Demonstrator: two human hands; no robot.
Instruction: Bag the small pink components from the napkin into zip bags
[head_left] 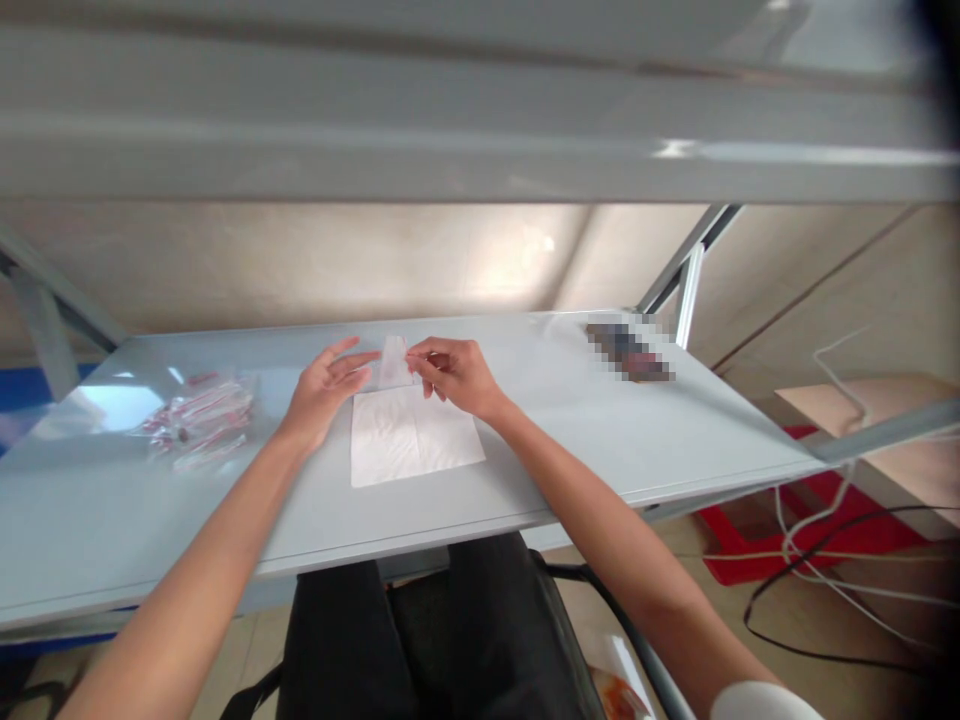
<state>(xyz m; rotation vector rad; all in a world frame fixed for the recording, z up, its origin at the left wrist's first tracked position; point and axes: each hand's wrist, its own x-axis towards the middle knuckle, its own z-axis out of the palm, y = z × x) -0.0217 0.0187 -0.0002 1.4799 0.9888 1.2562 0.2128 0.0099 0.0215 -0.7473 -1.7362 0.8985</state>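
Note:
My left hand (324, 389) and my right hand (456, 375) meet over the middle of a pale grey metal shelf (600, 440). Between them stands a small clear plastic bag (393, 362), held upright. The right hand's thumb and fingers pinch its right edge. The left hand's fingers are stretched out and spread, their tips touching the bag's left side. Under the hands lies a flat white sheet (411, 438).
A heap of clear packets with red contents (196, 418) lies on the shelf to the left. A blurred dark object (628, 352) sits at the back right. Another shelf (480, 150) hangs overhead. Cables (825, 570) and a red crate (795, 530) lie on the floor at right.

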